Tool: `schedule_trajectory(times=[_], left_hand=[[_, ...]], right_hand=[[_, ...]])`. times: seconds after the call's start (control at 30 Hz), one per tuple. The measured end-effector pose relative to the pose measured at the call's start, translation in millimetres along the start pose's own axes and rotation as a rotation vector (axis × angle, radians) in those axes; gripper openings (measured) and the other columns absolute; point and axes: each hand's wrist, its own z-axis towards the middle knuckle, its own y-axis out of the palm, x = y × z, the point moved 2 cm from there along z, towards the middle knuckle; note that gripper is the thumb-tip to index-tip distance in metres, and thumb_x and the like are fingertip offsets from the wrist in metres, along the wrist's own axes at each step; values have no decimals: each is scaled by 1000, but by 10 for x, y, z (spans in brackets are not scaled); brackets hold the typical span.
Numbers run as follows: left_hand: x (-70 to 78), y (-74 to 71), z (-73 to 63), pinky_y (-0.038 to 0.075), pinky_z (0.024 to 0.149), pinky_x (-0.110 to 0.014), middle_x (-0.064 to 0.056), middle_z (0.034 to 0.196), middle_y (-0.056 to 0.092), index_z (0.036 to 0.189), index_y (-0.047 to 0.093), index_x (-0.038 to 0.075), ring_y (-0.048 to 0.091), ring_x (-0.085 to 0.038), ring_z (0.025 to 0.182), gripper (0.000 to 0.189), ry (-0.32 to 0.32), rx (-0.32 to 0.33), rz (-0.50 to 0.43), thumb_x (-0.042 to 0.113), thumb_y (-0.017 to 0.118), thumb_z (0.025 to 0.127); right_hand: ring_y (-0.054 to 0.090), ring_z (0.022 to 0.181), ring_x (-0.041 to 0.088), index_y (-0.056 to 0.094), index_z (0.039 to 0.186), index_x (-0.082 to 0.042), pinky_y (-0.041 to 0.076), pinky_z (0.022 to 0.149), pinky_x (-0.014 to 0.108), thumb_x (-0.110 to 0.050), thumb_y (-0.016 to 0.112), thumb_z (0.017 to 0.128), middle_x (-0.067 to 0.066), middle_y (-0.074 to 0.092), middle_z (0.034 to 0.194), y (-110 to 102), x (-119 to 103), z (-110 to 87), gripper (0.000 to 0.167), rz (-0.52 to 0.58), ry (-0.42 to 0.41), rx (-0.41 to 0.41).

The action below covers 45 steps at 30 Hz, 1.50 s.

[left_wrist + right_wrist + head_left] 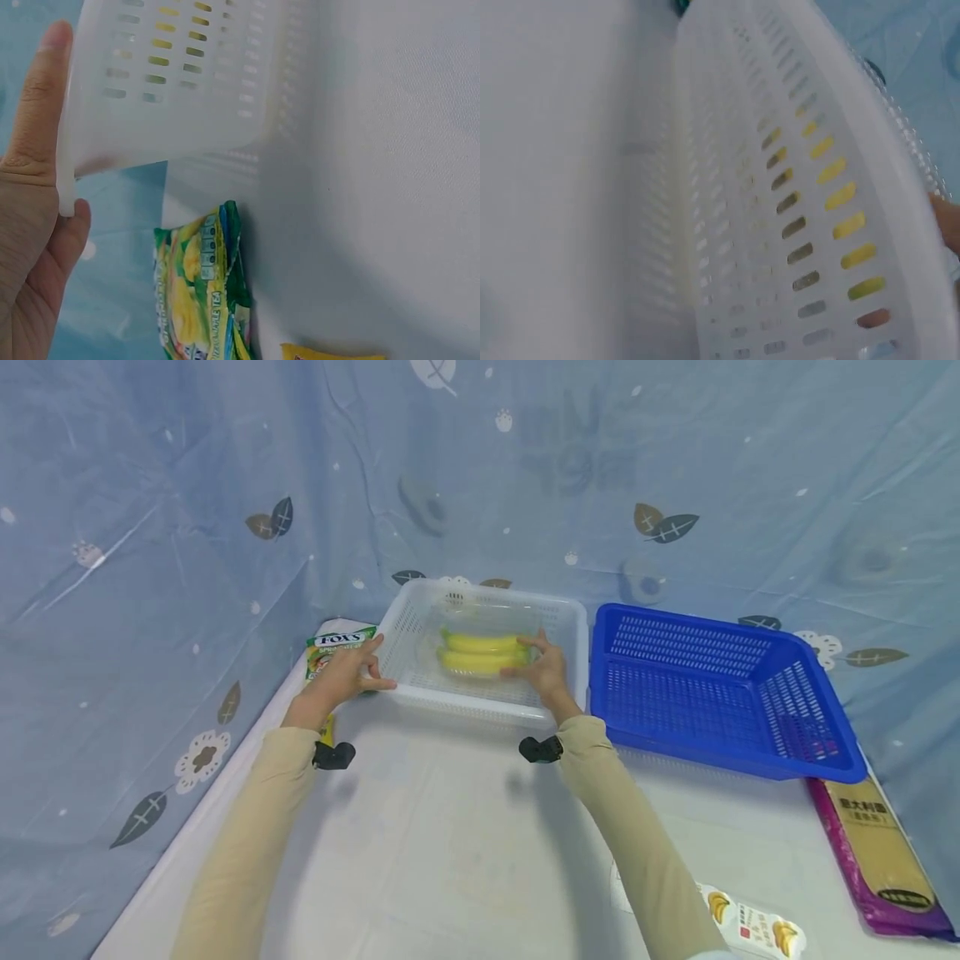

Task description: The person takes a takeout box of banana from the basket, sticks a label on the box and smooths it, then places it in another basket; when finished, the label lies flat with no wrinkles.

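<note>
A white plastic basket with slotted walls stands at the back of the table. In it lie yellow bananas, under or inside a clear plastic box. My left hand grips the basket's left rim; the left wrist view shows one finger along the rim and another below it. Reaching over the front wall, my right hand holds the right end of the box of bananas between thumb and fingers. Only a sliver of that hand shows beyond the rim in the right wrist view.
A blue basket stands right of the white one. A green packet and a yellow one lie at left. A purple-edged noodle pack is at right. Banana-printed packaging lies by the right forearm.
</note>
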Motion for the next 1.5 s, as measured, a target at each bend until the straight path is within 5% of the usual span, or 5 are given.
schedule_trajectory(times=[0.23,0.57,1.33,1.5], left_hand=[[-6,-20,12,39,90,-47,-19,152,29,67,57,6,55,-37,70,32,-1,14,-1,26,78,79],[-12,-16,24,40,92,-47,-17,153,27,68,57,6,47,-25,55,32,-36,-17,7,27,78,80],[2,-39,12,37,89,-47,-17,154,24,69,56,6,52,-43,95,32,-41,-37,-19,27,78,81],[6,-37,4,37,89,-47,-16,155,24,68,55,6,52,-40,87,33,-41,-32,-29,26,78,81]], right_hand=[[17,145,25,65,109,3,21,114,31,5,82,68,0,24,156,-21,-65,-111,45,48,44,98],[19,144,23,65,96,1,18,115,28,3,84,67,1,29,153,-17,-99,-223,35,66,65,175],[17,145,22,63,90,-4,24,113,30,2,81,71,-4,26,154,-101,-197,-528,27,180,115,149],[17,145,21,63,93,-3,26,112,29,3,81,70,-5,26,155,-105,-198,-579,30,188,133,133]])
